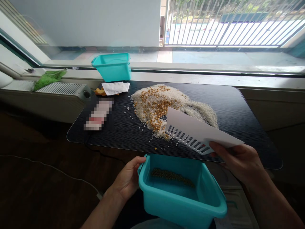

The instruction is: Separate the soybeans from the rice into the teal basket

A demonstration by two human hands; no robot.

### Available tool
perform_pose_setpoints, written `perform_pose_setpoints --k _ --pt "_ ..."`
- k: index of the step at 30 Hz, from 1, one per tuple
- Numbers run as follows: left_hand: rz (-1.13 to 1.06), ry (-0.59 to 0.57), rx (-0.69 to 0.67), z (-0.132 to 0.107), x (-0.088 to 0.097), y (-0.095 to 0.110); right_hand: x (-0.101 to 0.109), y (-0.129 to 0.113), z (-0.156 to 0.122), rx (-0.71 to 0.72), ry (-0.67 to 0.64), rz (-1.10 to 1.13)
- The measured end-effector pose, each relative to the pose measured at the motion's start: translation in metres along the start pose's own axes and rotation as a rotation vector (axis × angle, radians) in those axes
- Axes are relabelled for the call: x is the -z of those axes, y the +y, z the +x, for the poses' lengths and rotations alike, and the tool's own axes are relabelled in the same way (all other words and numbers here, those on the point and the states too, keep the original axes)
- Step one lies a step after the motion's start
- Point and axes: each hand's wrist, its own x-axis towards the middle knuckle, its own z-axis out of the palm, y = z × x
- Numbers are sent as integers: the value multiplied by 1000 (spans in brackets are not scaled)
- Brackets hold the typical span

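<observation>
My left hand grips the left rim of a teal plastic tub held just below the front edge of the black table. A thin layer of yellow beans lies in the tub. My right hand is closed on a white slotted scoop, tilted above the tub. The scoop's far edge rests by a pile of white rice mixed with yellow beans on the table.
A second teal tub stands on the windowsill at the back left. A white paper and a blurred packet lie on the table's left part. A green cloth lies on the radiator. Stray grains dot the table's front edge.
</observation>
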Motion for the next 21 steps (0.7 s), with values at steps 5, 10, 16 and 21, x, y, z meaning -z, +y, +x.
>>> perform_pose_setpoints --k 5,10,16,21 --pt "-17 25 21 0 5 2 3 0 -3 -59 -22 54" --pt "-29 2 37 1 6 5 4 -2 -5 -74 7 39" --pt "-27 17 10 -1 7 8 7 5 -3 -61 -93 12" --pt "-47 -4 -4 -1 8 8 13 16 1 -87 -110 -26"
